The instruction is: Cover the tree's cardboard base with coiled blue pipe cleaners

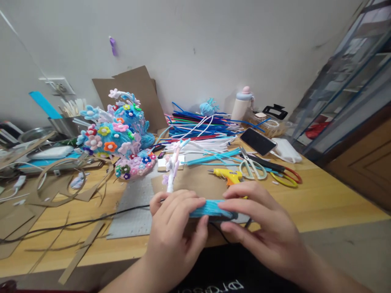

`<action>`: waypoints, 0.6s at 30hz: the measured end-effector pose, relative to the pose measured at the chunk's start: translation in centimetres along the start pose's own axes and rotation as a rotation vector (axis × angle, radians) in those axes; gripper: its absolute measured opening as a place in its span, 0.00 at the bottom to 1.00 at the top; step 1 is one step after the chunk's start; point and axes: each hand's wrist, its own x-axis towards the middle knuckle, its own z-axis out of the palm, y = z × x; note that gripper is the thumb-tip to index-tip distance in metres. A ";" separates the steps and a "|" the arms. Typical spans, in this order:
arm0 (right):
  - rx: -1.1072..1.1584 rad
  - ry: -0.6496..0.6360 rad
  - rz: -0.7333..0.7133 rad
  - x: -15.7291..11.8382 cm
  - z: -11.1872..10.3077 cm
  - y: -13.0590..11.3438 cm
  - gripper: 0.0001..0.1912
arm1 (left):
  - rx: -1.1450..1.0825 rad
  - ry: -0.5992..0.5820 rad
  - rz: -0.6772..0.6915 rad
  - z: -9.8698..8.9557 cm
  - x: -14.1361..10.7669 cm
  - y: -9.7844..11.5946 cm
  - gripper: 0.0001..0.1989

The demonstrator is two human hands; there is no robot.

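Blue fuzzy-wrapped piece sat low centre of frame, held level just above the near table edge, a pale pink-white flowered stem rising from its left end. Left hand was palm-down, fingers curled over the left end, thumb underneath, clamped on the piece. Right hand came in from lower right, fingers extended flat along the top of the right end, thumb below, also pinched on it. Both forearms entered from the bottom edge. Wooden table carried the rest. Just behind the hands: one yellow glue gun, one brown cardboard sheet under it, one grey mat to its left. Right of centre: two pairs of scissors, one pale-green-handled, one with red and yellow handles; one black phone, one white pouch. Centre back: one loose heap of pipe cleaners, mostly blue, white and teal, too many to count; one ball of blue yarn; one white bottle with a pink cap. Left of centre: one big flower-covered blue crown piece and one smaller pink flowered dome touching its base. Far left: cardboard rings and strips, count unclear. One black cable ran across the lower left.
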 end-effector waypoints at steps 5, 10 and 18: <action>-0.032 -0.003 -0.036 0.7 1.3 -0.9 0.12 | -0.006 -0.049 0.026 -0.2 -0.1 -0.4 0.11; -0.084 0.084 -0.085 0.8 1.9 -0.9 0.10 | 0.010 -0.022 0.019 -0.1 -0.2 -0.6 0.09; -0.118 0.147 -0.129 1.1 2.3 -1.0 0.08 | 0.021 -0.005 0.019 0.2 -0.1 -0.5 0.09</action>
